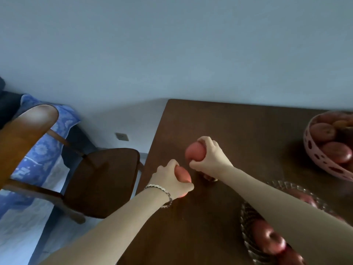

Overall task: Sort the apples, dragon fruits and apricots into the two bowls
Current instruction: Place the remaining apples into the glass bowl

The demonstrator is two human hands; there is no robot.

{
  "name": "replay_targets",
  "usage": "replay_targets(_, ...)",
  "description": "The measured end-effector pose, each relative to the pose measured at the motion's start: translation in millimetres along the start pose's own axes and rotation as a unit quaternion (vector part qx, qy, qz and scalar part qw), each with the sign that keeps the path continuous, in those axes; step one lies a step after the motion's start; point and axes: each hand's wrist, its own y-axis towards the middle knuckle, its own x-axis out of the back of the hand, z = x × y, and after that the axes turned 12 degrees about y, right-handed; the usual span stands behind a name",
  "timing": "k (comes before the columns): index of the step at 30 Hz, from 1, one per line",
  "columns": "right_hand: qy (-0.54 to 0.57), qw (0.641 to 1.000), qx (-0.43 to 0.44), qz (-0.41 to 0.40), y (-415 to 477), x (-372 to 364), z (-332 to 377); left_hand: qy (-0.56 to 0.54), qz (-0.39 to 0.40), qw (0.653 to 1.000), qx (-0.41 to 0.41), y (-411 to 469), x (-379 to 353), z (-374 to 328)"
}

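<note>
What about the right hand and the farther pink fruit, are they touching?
Touching. The head view shows the right hand gripping the farther pink fruit, fingers curled round it.

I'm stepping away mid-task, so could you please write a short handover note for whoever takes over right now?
Left hand: grips a pink-red fruit near the table's left edge.
Right hand: grips a second pink-red fruit just beyond it.
Pink perforated bowl, far right: red fruits plus something orange.
Glass bowl, nearer: red apples.
Done: much of the fruit is in bowls.
Left: bowl both held fruits; check the small dark thing under the right wrist, unclear.
</note>
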Motion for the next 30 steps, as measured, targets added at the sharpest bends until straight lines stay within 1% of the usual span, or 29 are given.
replay_targets(2, 0.079, 0.996, -0.045, 0.009, -35, 37, -9, -0.004, 0.004, 0.999, -0.034, -19, -4, -26)
replay_targets(4, 0.148, 0.985, -0.092, -0.008, -66, 74, -25, 0.004, 0.009, 0.998, -0.068, -35, -14, -52)
replay_targets(7, 0.289, 0.940, -0.174, -0.056, -111, 125, -50, -0.008, 0.024, 0.993, -0.118, -58, -41, -92)
replay_targets(10, 0.318, 0.916, -0.217, -0.115, -139, 164, -79, -0.019, 0.036, 0.989, -0.143, -74, -79, -133)
replay_targets(12, 0.348, 0.894, -0.248, -0.135, -154, 185, -99, 0.005, 0.034, 0.988, -0.153, -82, -107, -164)
replay_targets(13, 0.350, 0.890, -0.258, -0.135, -157, 189, -107, 0.021, 0.028, 0.987, -0.156, -83, -117, -173)
replay_targets(14, 0.333, 0.896, -0.260, -0.134, -161, 193, -115, 0.035, 0.021, 0.986, -0.160, -85, -128, -183)
replay_targets(15, 0.295, 0.912, -0.250, -0.136, -163, 194, -123, 0.051, 0.013, 0.985, -0.164, -86, -137, -189)
replay_targets(17, 0.178, 0.951, -0.203, -0.150, -166, 194, -136, 0.070, 0.011, 0.984, -0.164, -86, -153, -196)
replay_targets(18, 0.119, 0.967, -0.161, -0.154, -167, 195, -141, 0.073, 0.017, 0.984, -0.159, -87, -161, -199)
replay_targets(20, 0.030, 0.989, -0.037, -0.139, -165, 192, -144, 0.067, 0.020, 0.986, -0.150, -89, -170, -197)
replay_targets(22, -0.041, 0.992, 0.065, -0.104, -160, 188, -145, 0.056, -0.005, 0.988, -0.145, -92, -177, -196)
replay_targets(25, -0.176, 0.969, 0.164, -0.057, -155, 177, -148, 0.040, -0.042, 0.989, -0.134, -97, -181, -195)
replay_targets(26, -0.199, 0.960, 0.189, -0.047, -155, 174, -150, 0.036, -0.047, 0.990, -0.129, -97, -182, -195)
replay_targets(27, -0.198, 0.960, 0.196, -0.033, -156, 174, -150, 0.034, -0.046, 0.991, -0.124, -98, -182, -195)
replay_targets(30, -0.110, 0.977, 0.181, 0.021, -160, 174, -149, 0.024, -0.023, 0.994, -0.103, -98, -182, -194)
